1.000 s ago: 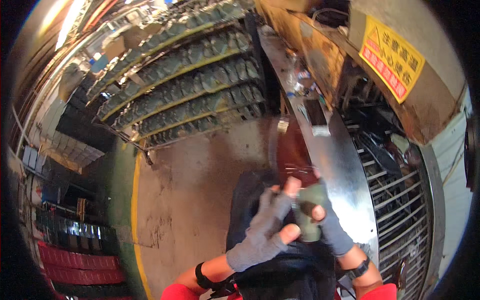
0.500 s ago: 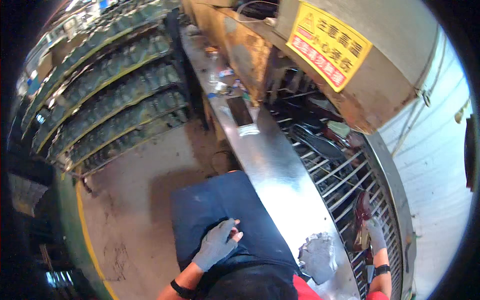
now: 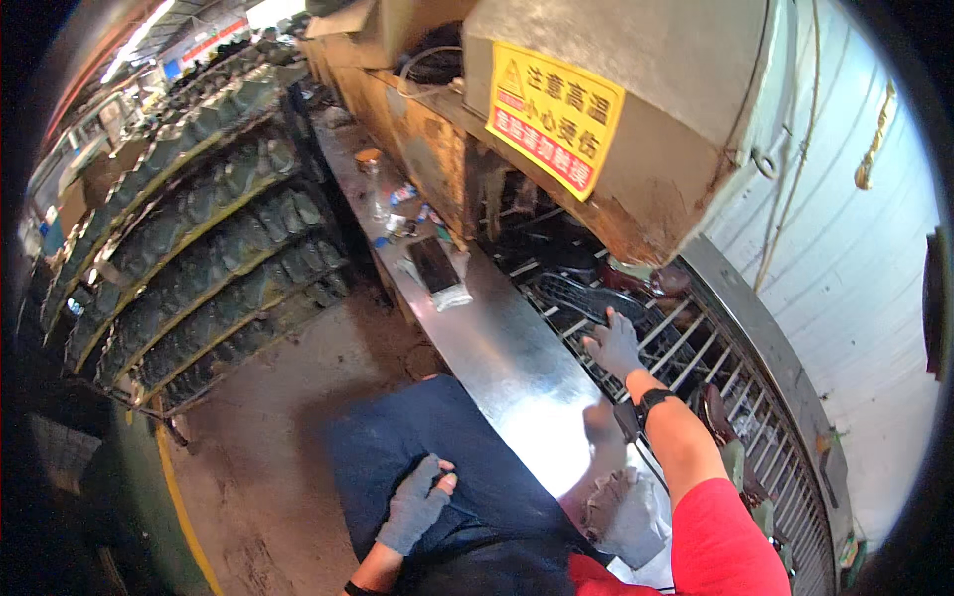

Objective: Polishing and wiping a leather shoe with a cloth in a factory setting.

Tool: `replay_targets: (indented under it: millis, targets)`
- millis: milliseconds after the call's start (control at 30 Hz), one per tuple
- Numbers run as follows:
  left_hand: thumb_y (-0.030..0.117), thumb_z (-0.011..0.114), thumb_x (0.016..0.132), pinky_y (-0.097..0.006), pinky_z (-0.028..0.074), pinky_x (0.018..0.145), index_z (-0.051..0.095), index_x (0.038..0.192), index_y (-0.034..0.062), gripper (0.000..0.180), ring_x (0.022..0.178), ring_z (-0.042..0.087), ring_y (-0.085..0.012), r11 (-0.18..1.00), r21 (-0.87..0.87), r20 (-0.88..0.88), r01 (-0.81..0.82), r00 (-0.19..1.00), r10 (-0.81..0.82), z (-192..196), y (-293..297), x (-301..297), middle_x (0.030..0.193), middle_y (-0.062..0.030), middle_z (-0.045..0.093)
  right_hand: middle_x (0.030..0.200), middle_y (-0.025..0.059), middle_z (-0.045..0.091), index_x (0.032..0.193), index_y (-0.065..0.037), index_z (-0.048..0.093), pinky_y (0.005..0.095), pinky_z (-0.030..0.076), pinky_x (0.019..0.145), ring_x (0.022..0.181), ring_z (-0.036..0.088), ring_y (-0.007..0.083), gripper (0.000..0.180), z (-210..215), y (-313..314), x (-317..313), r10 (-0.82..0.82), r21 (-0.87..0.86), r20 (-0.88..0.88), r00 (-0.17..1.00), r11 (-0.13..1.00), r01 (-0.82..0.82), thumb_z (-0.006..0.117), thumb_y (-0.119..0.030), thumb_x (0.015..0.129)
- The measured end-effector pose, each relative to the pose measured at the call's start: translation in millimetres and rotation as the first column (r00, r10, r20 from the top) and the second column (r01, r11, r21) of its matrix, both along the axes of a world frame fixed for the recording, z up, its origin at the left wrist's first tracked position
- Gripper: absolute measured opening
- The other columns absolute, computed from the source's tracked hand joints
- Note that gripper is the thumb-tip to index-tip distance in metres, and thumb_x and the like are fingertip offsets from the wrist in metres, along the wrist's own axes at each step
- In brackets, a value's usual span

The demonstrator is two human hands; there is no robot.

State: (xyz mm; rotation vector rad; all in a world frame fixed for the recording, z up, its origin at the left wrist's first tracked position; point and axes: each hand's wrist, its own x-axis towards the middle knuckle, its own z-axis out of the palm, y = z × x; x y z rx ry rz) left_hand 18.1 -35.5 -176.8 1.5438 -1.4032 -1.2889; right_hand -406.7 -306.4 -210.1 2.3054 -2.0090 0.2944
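Observation:
My left hand, in a grey glove with bare fingertips, rests on the dark cloth over my lap. Its fingers are loosely bent and apart, with nothing visible in them. My right hand, gloved alike, reaches over the metal-bar rack. Its fingers are spread at the near edge of a black shoe sole; whether they touch it I cannot tell. A maroon shoe lies on the bars beyond my right forearm. More shoes sit partly hidden at the machine's opening.
A hooded machine with a yellow warning sign overhangs the rack. Along the steel ledge lie a dark flat phone-like slab, a clear bottle and a crumpled grey cloth. Shelves packed with shoe-like forms stand at left.
My right hand has left the maroon shoe and moved forward and left along the rack to the black sole. My left hand has stayed on my lap. The view has shifted.

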Motion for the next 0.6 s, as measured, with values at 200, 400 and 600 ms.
replay_targets:
  millis: [200, 400, 600]
  targets:
    - [0.023, 0.061, 0.109, -0.032, 0.056, 0.09, 0.066, 0.125, 0.0035, 0.026, 0.094, 0.066, -0.0124, 0.998, -0.052, -0.059, 0.028, 0.998, -0.031, -9, 10, 1, 0.099, -0.0033, 0.068, 0.086, 0.0241, 0.075, 0.099, 0.001, 0.075, 0.0528, 0.06, 0.078, 0.086, 0.073, 0.0482, 0.05, 71, 6, 21, -0.042, 0.223, -0.055, 0.998, 0.973, 0.053, 0.052, -0.043, 0.106]
    - [0.017, 0.067, 0.106, -0.033, 0.055, 0.104, 0.056, 0.148, 0.0066, 0.045, 0.122, 0.066, -0.0188, 0.974, -0.178, -0.17, 0.139, 0.971, -0.17, 20, -12, -22, 0.137, -0.0117, 0.067, 0.078, 0.0183, 0.077, 0.089, 0.001, 0.077, 0.0423, 0.06, 0.062, 0.071, 0.077, 0.0336, 0.066, 241, 96, 81, -0.073, 0.458, 0.652, 0.755, 0.831, -0.316, 0.051, -0.058, 0.107]
    - [0.027, 0.07, 0.105, -0.036, 0.049, 0.108, 0.055, 0.146, -0.0005, 0.051, 0.12, 0.061, -0.0187, 0.985, 0.008, -0.348, 0.173, 0.924, -0.159, 82, -45, -75, 0.132, -0.0099, 0.067, 0.08, 0.0159, 0.077, 0.102, 0.001, 0.069, 0.0303, 0.059, 0.064, 0.066, 0.074, 0.0224, 0.058, 209, 67, 135, -0.287, 0.48, 0.875, 0.39, 0.623, -0.618, 0.055, -0.055, 0.107]
